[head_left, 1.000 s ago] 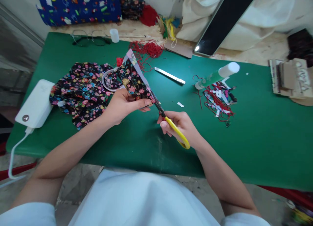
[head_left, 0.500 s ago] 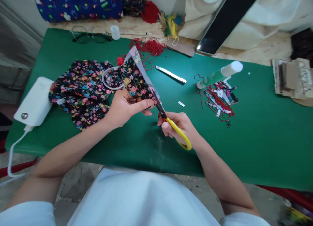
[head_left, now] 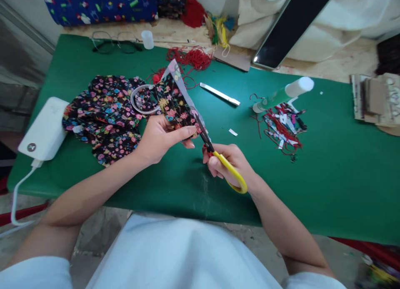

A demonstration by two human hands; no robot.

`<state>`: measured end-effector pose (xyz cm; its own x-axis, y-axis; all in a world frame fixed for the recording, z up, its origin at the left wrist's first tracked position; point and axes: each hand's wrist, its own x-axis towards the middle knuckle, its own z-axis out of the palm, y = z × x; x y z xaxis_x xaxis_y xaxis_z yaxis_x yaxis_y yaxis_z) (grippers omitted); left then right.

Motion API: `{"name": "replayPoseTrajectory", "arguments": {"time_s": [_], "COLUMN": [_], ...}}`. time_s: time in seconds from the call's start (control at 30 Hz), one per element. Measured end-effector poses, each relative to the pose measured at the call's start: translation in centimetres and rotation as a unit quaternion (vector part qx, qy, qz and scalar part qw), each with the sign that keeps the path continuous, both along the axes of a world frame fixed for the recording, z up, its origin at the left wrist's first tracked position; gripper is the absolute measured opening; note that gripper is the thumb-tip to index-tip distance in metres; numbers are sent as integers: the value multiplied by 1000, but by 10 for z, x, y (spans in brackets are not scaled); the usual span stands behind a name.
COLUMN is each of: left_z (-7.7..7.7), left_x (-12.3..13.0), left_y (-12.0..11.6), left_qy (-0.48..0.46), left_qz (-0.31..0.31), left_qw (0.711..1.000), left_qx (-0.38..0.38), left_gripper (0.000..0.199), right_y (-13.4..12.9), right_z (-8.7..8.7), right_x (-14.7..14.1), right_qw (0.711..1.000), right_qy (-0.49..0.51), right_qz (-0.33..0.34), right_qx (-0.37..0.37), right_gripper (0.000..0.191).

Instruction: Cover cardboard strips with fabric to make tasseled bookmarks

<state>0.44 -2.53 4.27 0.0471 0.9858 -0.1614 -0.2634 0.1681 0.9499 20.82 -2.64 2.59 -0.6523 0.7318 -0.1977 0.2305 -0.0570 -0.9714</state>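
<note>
The floral fabric piece [head_left: 175, 105], light and limp, is held above the middle of the green worktop [head_left: 328, 164], pinched by the left hand [head_left: 159, 136] at its lower edge, likely the best hold. The right hand [head_left: 229, 166] is closed around the yellow-handled scissors [head_left: 218, 157], blades at the fabric's edge; more floral cloth [head_left: 103, 118] lies toward the left edge.

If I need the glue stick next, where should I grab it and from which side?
Grip the glue stick around its green barrel, coming from above and the near side. It lies tilted, white cap up to the right, tip down by the scraps; the barrel is the long, bare part, probably easiest for the right hand.
</note>
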Motion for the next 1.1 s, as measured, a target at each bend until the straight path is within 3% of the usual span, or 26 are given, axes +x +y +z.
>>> {"name": "replayPoseTrajectory", "arguments": {"time_s": [0.27, 0.5, 1.1], "left_z": [-3, -5, -6], "left_x": [0, 1, 1], "left_y": [-1, -1, -1], "left_qy": [12, 0, 5], "left_qz": [10, 21, 26], "left_qw": [1000, 1000, 1000], "left_qx": [1, 11, -2], "left_gripper": [27, 20, 21], "right_y": [-3, -2, -3], "right_z": [7, 6, 7], "right_x": [-2, -3, -2], "right_qw": [1000, 995, 998], "right_qy": [-24, -66, -58], "right_qz": [-11, -9, -1], "right_qx": [1, 72, 26], "right_gripper": [60, 60, 59]}}
